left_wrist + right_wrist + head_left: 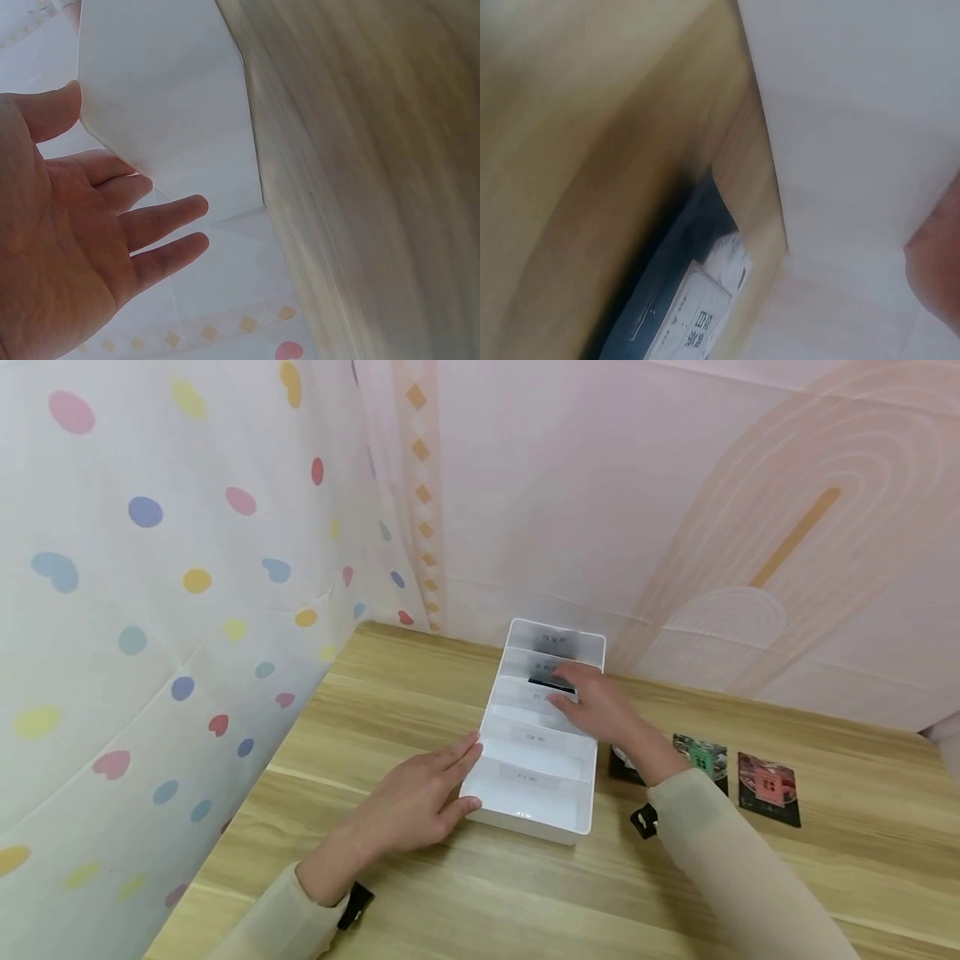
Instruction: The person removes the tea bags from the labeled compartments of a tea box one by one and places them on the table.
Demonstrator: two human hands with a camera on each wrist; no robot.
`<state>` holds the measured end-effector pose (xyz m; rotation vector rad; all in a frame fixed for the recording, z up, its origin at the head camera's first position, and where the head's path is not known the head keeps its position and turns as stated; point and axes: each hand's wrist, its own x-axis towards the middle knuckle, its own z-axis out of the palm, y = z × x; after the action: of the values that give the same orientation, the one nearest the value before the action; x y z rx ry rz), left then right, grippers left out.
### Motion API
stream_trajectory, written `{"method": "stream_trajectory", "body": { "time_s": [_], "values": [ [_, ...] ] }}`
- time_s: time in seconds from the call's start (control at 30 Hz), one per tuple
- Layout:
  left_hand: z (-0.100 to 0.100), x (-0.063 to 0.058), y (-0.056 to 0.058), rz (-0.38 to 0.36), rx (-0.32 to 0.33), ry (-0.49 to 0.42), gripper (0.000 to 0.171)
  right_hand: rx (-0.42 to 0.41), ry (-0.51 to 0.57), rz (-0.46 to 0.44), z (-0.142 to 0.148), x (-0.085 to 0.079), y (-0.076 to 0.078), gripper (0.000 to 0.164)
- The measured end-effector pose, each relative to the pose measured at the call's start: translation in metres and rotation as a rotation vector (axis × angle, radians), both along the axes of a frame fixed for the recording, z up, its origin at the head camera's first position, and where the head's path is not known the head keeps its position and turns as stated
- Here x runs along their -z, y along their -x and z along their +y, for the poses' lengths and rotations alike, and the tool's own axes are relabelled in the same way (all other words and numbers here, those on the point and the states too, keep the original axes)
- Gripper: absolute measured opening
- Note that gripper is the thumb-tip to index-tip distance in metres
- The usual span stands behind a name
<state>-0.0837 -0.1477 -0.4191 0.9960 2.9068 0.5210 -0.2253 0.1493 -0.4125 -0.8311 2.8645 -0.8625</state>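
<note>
A white divided box (534,827) with several labelled compartments in a row stands on the table. Against its near left corner rests my left hand (420,797), thumb and fingertips at the rim; the left wrist view has this hand (82,232) with fingers mostly extended beside the box wall (169,97). My right hand (600,702) reaches over the right rim into a far compartment. There, a dark flat packet (551,685) shows as a thin edge, with thumb and fingers apart around it. In the right wrist view only a blurred part of this hand (937,262) appears.
Right of the box lie a green-labelled packet (701,760), a red-labelled packet (768,785) and a white-labelled dark packet (694,300), partly hidden by my right forearm in the head view. Patterned curtains (555,510) hang along the table's back and left.
</note>
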Motion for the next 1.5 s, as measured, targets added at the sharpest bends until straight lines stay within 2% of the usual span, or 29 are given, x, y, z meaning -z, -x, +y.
{"method": "stream_trajectory", "body": {
  "time_s": [0.23, 0.33, 0.6, 0.93, 1.2, 1.5],
  "values": [
    [-0.001, 0.001, 0.000, 0.014, 0.002, 0.004, 0.070, -0.044, 0.047, 0.065, -0.007, 0.004, 0.001, 0.018],
    [-0.001, 0.001, 0.000, 0.005, -0.001, 0.007, 0.069, -0.058, 0.063, 0.104, -0.007, 0.006, 0.001, 0.013],
    [-0.001, 0.002, 0.000, 0.003, 0.002, -0.002, 0.070, 0.002, 0.103, 0.068, -0.009, 0.009, -0.003, 0.012],
    [-0.003, 0.002, -0.003, 0.011, -0.002, 0.000, 0.070, 0.077, 0.239, 0.007, -0.010, 0.014, -0.006, 0.009],
    [-0.003, 0.003, -0.002, 0.025, -0.008, 0.004, 0.069, 0.091, 0.301, -0.007, -0.010, 0.009, -0.006, 0.007],
    [-0.001, 0.003, -0.001, 0.028, -0.001, 0.004, 0.069, 0.134, 0.317, -0.035, -0.004, 0.001, -0.007, 0.018]
  ]
}}
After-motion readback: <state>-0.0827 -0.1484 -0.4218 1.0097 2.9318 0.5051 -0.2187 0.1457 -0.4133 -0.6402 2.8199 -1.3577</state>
